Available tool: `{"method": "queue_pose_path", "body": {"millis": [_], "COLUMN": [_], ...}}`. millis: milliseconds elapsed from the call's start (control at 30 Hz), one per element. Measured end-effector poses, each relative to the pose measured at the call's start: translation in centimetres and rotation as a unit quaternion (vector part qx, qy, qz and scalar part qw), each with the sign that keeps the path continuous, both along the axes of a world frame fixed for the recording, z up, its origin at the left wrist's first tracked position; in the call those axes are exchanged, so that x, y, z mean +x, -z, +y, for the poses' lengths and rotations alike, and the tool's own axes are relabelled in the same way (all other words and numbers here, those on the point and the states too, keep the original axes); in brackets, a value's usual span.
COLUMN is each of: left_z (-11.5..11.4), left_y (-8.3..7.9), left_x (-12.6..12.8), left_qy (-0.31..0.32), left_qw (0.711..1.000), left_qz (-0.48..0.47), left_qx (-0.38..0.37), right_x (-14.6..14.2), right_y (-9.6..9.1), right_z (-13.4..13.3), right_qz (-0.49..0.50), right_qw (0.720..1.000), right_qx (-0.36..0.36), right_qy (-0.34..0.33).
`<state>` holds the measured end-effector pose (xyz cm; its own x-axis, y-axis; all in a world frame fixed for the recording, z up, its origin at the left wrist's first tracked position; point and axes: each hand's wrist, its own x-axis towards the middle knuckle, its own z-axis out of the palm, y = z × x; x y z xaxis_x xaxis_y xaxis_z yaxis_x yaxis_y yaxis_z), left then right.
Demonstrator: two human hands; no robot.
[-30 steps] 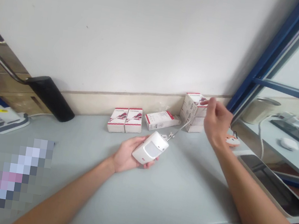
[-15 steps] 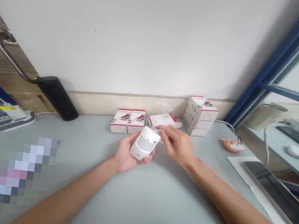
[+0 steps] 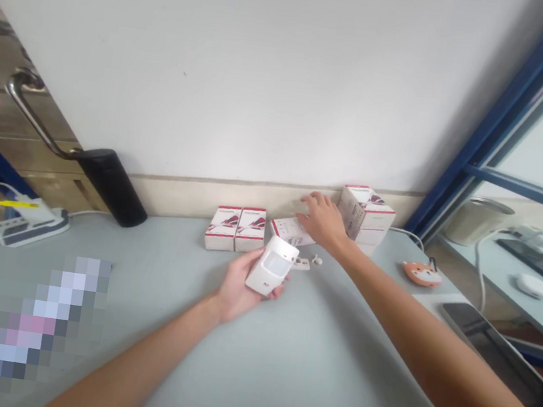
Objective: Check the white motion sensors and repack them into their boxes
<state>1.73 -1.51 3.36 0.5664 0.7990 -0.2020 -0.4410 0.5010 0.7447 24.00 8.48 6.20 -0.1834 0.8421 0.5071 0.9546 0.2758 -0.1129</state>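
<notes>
Grey tabletop [image 3: 299, 369], rounded white device [image 3: 271, 267] in left hand [image 3: 235, 287], pale panel [image 3: 276, 263], red mark [image 3: 267, 284]

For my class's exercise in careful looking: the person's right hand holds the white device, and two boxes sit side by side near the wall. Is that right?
Not quite: the head view shows the left hand holding the white device, not the right hand. The two boxes do sit side by side near the wall.
</notes>
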Motion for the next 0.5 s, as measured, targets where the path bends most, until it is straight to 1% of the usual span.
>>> {"method": "queue_pose_path", "body": {"millis": [33,100,167,233,300,400,500], "left_z": [0.0,0.1,0.1,0.2,0.2,0.0,-0.1], "left_y": [0.1,0.2,0.3,0.4,0.4,0.2,-0.1], "left_x": [0.0,0.0,0.0,0.1,0.1,0.1,0.2], "left_qy": [-0.001,-0.001,0.002,0.004,0.002,0.0,-0.007], "left_qw": [1.0,1.0,1.0,1.0,1.0,1.0,1.0], "left_qz": [-0.003,-0.008,-0.01,-0.011,-0.01,-0.004,0.003], "left_qx": [0.002,0.004,0.005,0.004,0.002,0.001,-0.002], "right_x": [-0.1,-0.3,-0.1,0.2,0.5,0.2,-0.8], "right_y": [-0.1,-0.2,-0.6,-1.0,-1.2,-0.8,0.2], "right_z": [0.5,0.5,-0.4,-1.5,-2.0,-1.2,0.0], "right_qz": [-0.01,-0.016,-0.013,0.01,0.03,0.012,-0.002], "right_qw": [1.0,1.0,1.0,0.998,0.997,0.998,0.999], "right_qx": [0.002,0.01,0.028,0.054,0.07,0.042,0.015], "right_qy": [-0.004,-0.011,-0.005,0.007,-0.006,-0.05,-0.049]}}
